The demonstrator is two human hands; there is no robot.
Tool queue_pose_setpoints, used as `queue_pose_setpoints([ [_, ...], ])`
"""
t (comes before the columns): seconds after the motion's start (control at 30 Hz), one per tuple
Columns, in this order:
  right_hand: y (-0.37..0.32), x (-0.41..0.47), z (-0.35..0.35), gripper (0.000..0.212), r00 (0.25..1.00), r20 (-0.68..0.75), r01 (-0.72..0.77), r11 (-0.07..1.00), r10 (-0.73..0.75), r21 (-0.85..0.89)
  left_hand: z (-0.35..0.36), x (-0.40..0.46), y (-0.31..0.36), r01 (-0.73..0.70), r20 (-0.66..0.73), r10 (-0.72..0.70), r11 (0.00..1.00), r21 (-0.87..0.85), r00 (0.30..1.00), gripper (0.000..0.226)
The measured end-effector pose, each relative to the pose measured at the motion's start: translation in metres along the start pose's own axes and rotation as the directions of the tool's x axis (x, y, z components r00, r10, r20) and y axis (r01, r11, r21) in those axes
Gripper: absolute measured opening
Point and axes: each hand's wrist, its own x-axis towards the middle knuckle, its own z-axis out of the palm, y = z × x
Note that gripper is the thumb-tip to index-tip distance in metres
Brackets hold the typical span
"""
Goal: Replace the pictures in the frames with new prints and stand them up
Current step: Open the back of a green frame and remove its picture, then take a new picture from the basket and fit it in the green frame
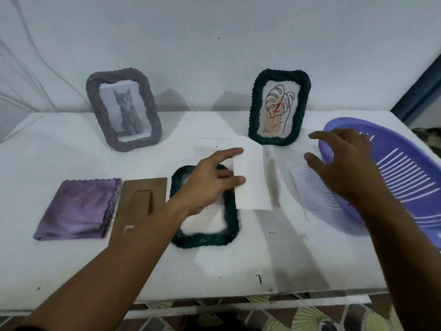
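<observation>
A dark green woven frame (230,231) lies flat on the white table (238,263), face down and without its back. My left hand (210,185) hovers over it and pinches the left edge of a white print (253,177), blank side up, just right of the frame. The brown backing board (140,206) with its stand lies to the frame's left. My right hand (341,163) floats open, fingers spread, over the rim of a purple basket (405,177). At the back stand a grey frame with a kitten picture (124,109) and a green frame with a line drawing (278,109).
A folded purple cloth (76,209) lies at the left, beside the backing board. The purple basket takes up the table's right side. A white wall rises right behind the standing frames. The table's front edge runs below my forearms, with a patterned floor beneath.
</observation>
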Motion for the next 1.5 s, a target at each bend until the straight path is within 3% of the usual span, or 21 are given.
queue_pose_setpoints([
  [0.1, 0.023, 0.002, -0.017, 0.055, 0.957, 0.252, -0.144, 0.990, 0.140, 0.000, 0.033, 0.018, -0.004, 0.041, 0.050, -0.041, 0.999, 0.001, 0.998, 0.060],
  [0.17, 0.032, 0.001, -0.017, 0.055, 0.937, 0.320, -0.170, 0.983, 0.141, 0.063, 0.053, 0.029, -0.009, 0.065, 0.070, -0.066, 0.998, 0.015, 0.995, 0.061],
  [0.47, 0.060, 0.003, -0.018, 0.047, 0.989, 0.134, -0.079, 0.979, 0.054, 0.190, 0.113, 0.055, -0.025, 0.179, 0.092, -0.184, 0.982, 0.059, 0.979, 0.067],
  [0.67, 0.064, 0.001, -0.009, 0.047, 0.993, 0.121, -0.038, 0.968, 0.008, 0.248, 0.142, 0.064, -0.023, 0.104, 0.073, -0.141, 0.922, 0.373, 0.987, 0.072],
  [0.83, 0.064, -0.003, -0.006, 0.046, 0.995, 0.094, 0.000, 0.962, -0.026, 0.272, 0.150, 0.067, -0.027, 0.112, 0.056, -0.148, 0.902, 0.416, 0.987, 0.074],
  [0.97, 0.066, -0.006, -0.002, 0.047, 0.995, 0.099, -0.006, 0.960, -0.023, 0.281, 0.149, 0.071, -0.028, 0.093, 0.051, -0.143, 0.834, 0.545, 0.988, 0.074],
  [1.13, 0.072, -0.006, -0.001, 0.047, 0.992, 0.125, -0.041, 0.941, -0.001, 0.336, 0.138, 0.072, -0.020, 0.003, 0.054, -0.054, 0.740, 0.673, 0.997, 0.059],
  [1.2, 0.076, -0.005, -0.004, 0.045, 0.986, 0.165, -0.095, 0.905, 0.028, 0.414, 0.134, 0.073, -0.014, -0.025, 0.048, -0.009, 0.743, 0.668, 0.999, 0.051],
  [1.33, 0.095, -0.001, -0.017, 0.039, 0.965, 0.222, -0.245, 0.790, 0.141, 0.563, 0.139, 0.078, 0.000, -0.075, 0.022, 0.075, 0.848, 0.524, 0.997, 0.047],
  [1.43, 0.118, 0.007, -0.025, 0.042, 0.968, 0.174, -0.241, 0.877, 0.184, 0.415, 0.150, 0.080, 0.009, -0.163, 0.066, 0.150, 0.866, 0.473, 0.986, 0.045],
  [1.5, 0.132, 0.012, -0.026, 0.046, 0.953, 0.220, -0.264, 0.928, 0.209, 0.263, 0.157, 0.081, 0.010, -0.214, 0.090, 0.195, 0.858, 0.466, 0.977, 0.043],
])
